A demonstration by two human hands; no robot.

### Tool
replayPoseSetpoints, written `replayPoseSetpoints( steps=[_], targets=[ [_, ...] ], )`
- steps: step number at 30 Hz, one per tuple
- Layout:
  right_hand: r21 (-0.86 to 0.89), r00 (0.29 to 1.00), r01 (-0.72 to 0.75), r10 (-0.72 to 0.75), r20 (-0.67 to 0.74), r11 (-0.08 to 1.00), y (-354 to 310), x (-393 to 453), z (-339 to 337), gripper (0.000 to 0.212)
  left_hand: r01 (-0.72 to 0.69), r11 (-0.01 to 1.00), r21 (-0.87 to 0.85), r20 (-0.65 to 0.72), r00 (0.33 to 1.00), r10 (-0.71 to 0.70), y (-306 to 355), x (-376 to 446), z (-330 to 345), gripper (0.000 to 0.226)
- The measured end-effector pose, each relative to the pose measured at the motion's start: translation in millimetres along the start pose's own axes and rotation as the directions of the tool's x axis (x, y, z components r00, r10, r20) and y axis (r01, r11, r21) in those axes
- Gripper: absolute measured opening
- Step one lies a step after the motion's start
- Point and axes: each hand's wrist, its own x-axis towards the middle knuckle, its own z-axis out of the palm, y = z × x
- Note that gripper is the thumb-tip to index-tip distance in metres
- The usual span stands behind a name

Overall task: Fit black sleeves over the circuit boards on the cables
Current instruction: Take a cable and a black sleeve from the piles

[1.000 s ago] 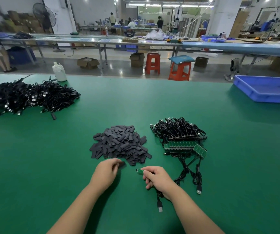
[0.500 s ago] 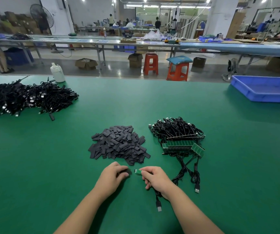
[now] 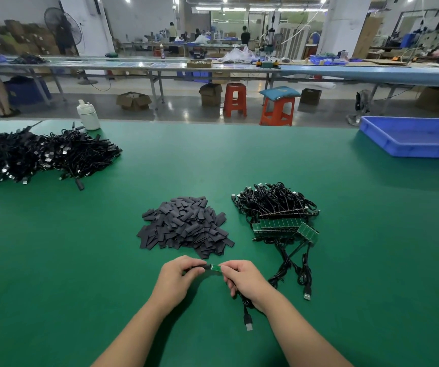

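Observation:
My left hand (image 3: 177, 276) pinches a black sleeve (image 3: 202, 267) just in front of the pile of loose black sleeves (image 3: 185, 226). My right hand (image 3: 245, 280) grips a small green circuit board (image 3: 215, 268) on a black cable, whose USB plug (image 3: 248, 323) hangs out below my wrist. The sleeve's open end meets the tip of the board between my two hands. To the right of the sleeve pile lies a bundle of cables with bare green boards (image 3: 283, 221).
A big heap of black cables (image 3: 36, 156) lies at the far left of the green table (image 3: 372, 247), with a white bottle (image 3: 88, 115) behind it. A blue tray (image 3: 414, 136) stands at the far right. Stools and workbenches are beyond the table.
My left hand took a sleeve from the pile's front edge and brought it right to the board. My right hand holds the board and cable in much the same place.

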Motion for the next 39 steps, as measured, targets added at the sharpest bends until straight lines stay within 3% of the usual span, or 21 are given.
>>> replayPoseSetpoints(
  steps=[9, 18, 27, 39],
  targets=[
    [0.037, 1.000, 0.005, -0.005, -0.006, 0.999, 2, 0, -4, 0.017, 0.023, 1.000, -0.005, 0.022, 0.999, -0.023, 0, 0, 4, 0.024],
    [-0.033, 1.000, 0.003, -0.002, 0.028, 0.999, 4, 0, -3, 0.018, 0.017, 0.999, 0.050, 0.022, 1.000, -0.018, -2, 0, 8, 0.022],
    [-0.063, 0.999, 0.001, 0.001, 0.040, 0.998, 0, -2, -1, 0.016, -0.184, 0.917, 0.354, 0.177, 0.976, 0.127, -4, 9, -1, 0.020],
    [-0.059, 0.998, 0.010, -0.006, 0.068, 0.998, -6, -7, 0, 0.016, -0.166, 0.952, 0.259, 0.177, 0.976, 0.123, 0, 9, 6, 0.014]
  ],
)
